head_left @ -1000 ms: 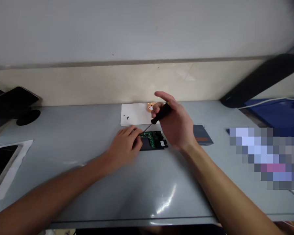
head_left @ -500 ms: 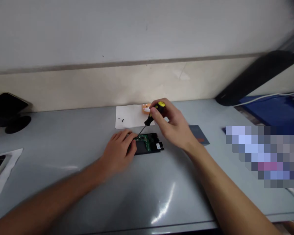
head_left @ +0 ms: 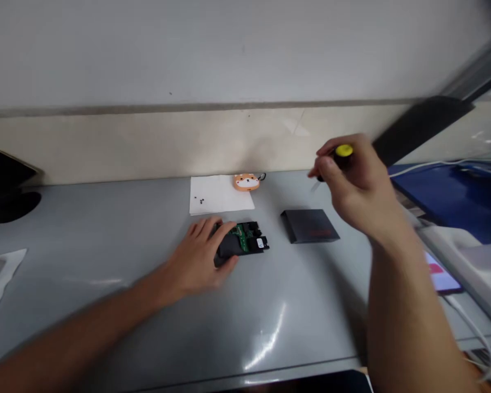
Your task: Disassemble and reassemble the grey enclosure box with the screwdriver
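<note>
A black device with a green circuit board (head_left: 244, 240) lies on the grey table. My left hand (head_left: 204, 254) grips its left end, thumb on the near side and fingers over the far side. Up and to the right, above the table, my right hand (head_left: 352, 180) is closed around a black screwdriver with a yellow cap (head_left: 344, 151); its shaft is blurred and points down-left, away from the board. Between the board and my right forearm sits a dark flat cover (head_left: 311, 226). Several tiny black screws (head_left: 201, 201) rest on a white sheet (head_left: 223, 202) behind the device.
An orange animal-faced case (head_left: 246, 182) sits on the sheet's right corner. A black stand (head_left: 16, 207) is at the far left, near a white cloth (head_left: 12, 273). At the right are a lit phone (head_left: 442, 273), a white cable (head_left: 477, 325) and a blue surface (head_left: 445, 194).
My right hand has lifted the screwdriver off the board and moved right and up. My left hand's thumb and fingers have spread wider over the device. The dark cover is now in fuller view.
</note>
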{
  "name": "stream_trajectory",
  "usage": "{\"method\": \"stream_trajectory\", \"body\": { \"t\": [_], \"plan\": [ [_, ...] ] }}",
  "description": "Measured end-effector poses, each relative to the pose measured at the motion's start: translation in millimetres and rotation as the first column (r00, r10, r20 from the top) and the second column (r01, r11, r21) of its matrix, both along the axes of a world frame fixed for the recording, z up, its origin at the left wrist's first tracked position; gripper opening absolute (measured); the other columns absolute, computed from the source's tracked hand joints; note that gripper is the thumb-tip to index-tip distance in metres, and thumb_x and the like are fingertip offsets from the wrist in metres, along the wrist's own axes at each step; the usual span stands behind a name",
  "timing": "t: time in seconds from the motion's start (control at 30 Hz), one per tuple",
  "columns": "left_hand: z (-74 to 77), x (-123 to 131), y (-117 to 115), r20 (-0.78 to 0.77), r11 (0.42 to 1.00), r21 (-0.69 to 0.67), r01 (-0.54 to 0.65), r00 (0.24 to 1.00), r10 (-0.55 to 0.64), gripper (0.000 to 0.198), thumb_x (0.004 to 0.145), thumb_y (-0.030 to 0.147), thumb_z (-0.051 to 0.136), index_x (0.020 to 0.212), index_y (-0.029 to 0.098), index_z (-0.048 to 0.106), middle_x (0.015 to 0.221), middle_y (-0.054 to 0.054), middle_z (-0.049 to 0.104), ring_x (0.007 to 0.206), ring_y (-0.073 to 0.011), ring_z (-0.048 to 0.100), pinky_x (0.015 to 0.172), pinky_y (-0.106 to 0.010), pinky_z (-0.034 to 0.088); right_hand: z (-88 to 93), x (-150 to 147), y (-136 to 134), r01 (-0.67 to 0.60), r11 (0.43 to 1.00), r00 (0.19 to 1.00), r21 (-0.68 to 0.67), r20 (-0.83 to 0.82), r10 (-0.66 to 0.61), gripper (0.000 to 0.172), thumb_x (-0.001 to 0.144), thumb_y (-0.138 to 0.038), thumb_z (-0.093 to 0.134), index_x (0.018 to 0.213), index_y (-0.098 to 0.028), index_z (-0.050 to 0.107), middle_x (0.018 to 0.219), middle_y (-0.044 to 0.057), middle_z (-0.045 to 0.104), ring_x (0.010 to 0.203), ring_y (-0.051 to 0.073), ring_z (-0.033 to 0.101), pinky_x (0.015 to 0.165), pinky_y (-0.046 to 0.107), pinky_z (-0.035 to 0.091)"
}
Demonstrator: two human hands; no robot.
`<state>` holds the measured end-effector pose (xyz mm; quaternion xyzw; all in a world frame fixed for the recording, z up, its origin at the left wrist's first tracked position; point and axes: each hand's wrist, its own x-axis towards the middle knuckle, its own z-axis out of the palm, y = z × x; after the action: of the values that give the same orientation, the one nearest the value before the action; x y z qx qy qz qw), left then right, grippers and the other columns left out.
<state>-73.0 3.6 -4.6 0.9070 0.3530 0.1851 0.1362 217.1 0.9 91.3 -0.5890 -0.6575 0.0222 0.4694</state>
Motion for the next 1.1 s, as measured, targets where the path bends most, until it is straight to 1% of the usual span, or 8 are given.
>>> {"method": "stream_trajectory", "body": {
  "t": [0.07, 0.13, 0.23, 0.3, 0.43, 0.67, 0.87, 1.1],
  "plan": [
    [0.3, 0, -1, 0.006, 1.0, -0.012, 0.006, 1.0, -0.005, 0.061, 0.091, 0.035, 0.067, 0.147, 0.023, 0.046, 0.138, -0.011, 0.053, 0.126, -0.0308, 0.052, 0.11, -0.052, 0.047, 3.9, 14, -17, 0.102, 0.948, 0.975, -0.3, 0.22, -0.035, 0.019, 0.099, -0.044, 0.056, 0.104, -0.026, 0.059, 0.073, -0.001, 0.057, 0.059, 0.015, 0.05, 0.059, 0.033, 0.04],
    [0.3, -1, -1, 0.015, 1.0, -0.018, 0.006, 1.0, -0.006, 0.059, 0.093, 0.035, 0.065, 0.147, 0.023, 0.046, 0.137, -0.011, 0.053, 0.125, -0.0302, 0.051, 0.11, -0.052, 0.048, -1.7, 23, -35, 0.18, 0.894, 0.944, -0.41, 0.327, -0.04, 0.02, 0.099, -0.045, 0.054, 0.098, -0.025, 0.058, 0.074, 0.001, 0.06, 0.06, 0.017, 0.053, 0.059, 0.034, 0.04],
    [-0.2, -1, -2, 0.029, 1.0, -0.012, 0.005, 1.0, -0.005, 0.057, 0.094, 0.036, 0.063, 0.147, 0.023, 0.046, 0.137, -0.012, 0.052, 0.125, -0.0303, 0.05, 0.11, -0.052, 0.048, -18.8, 35, -59, 0.138, 0.849, 0.896, -0.51, 0.429, 0.112, 0.025, 0.1, -0.047, 0.05, 0.106, -0.025, 0.06, 0.101, 0.008, 0.067, 0.077, 0.021, 0.064, 0.073, 0.039, 0.049],
    [-0.5, -1, -2, 0.041, 1.0, -0.008, 0.008, 0.999, -0.007, 0.057, 0.094, 0.036, 0.064, 0.147, 0.022, 0.047, 0.136, -0.011, 0.052, 0.126, -0.0305, 0.049, 0.112, -0.052, 0.047, -28.7, 44, -69, 0.168, 0.848, 0.867, -0.503, 0.485, 0.116, 0.042, 0.094, -0.057, 0.058, 0.124, -0.028, 0.063, 0.121, 0.011, 0.066, 0.069, 0.02, 0.065, 0.071, 0.042, 0.051],
    [-0.9, 0, 1, 0.093, 0.998, -0.051, 0.033, 0.995, -0.028, 0.058, 0.093, 0.033, 0.066, 0.147, 0.023, 0.047, 0.134, -0.011, 0.054, 0.128, -0.0298, 0.05, 0.113, -0.051, 0.047, -36.8, 59, -66, 0.144, 0.801, 0.796, -0.581, 0.549, 0.256, 0.072, 0.084, -0.061, 0.069, 0.15, -0.041, 0.05, 0.163, 0.008, 0.045, 0.076, 0.024, 0.073, 0.065, 0.041, 0.051],
    [-3.3, -4, 11, 0.167, 0.966, -0.242, 0.093, 0.985, -0.053, 0.088, 0.081, 0.041, 0.085, 0.155, 0.035, 0.039, 0.144, -0.008, 0.057, 0.136, -0.0315, 0.051, 0.114, -0.054, 0.045, -19.8, 42, -37, -0.016, 0.675, 0.877, -0.738, 0.314, 0.365, 0.054, 0.09, -0.061, 0.061, 0.138, -0.036, 0.066, 0.123, 0.005, 0.076, 0.101, 0.032, 0.073, 0.085, 0.048, 0.054],
    [-3.0, -4, 12, 0.2, 0.958, -0.274, 0.082, 0.98, -0.027, 0.102, 0.073, 0.043, 0.092, 0.158, 0.036, 0.036, 0.145, -0.009, 0.058, 0.137, -0.0325, 0.053, 0.114, -0.054, 0.045, -15.1, -4, -45, -0.153, 0.689, 0.823, -0.709, 0.294, 0.486, 0.053, 0.088, -0.059, 0.067, 0.136, -0.037, 0.065, 0.124, 0.003, 0.076, 0.097, 0.029, 0.074, 0.081, 0.045, 0.055],
    [-1.2, -4, 12, 0.191, 0.958, -0.278, 0.074, 0.981, -0.021, 0.107, 0.068, 0.046, 0.094, 0.157, 0.033, 0.037, 0.142, -0.01, 0.059, 0.132, -0.0316, 0.056, 0.11, -0.052, 0.047, -33.6, -20, -64, -0.115, 0.782, 0.703, -0.612, 0.506, 0.5, 0.056, 0.094, -0.055, 0.06, 0.144, -0.031, 0.057, 0.147, 0.008, 0.062, 0.094, 0.028, 0.076, 0.076, 0.044, 0.056]
  ]
}}
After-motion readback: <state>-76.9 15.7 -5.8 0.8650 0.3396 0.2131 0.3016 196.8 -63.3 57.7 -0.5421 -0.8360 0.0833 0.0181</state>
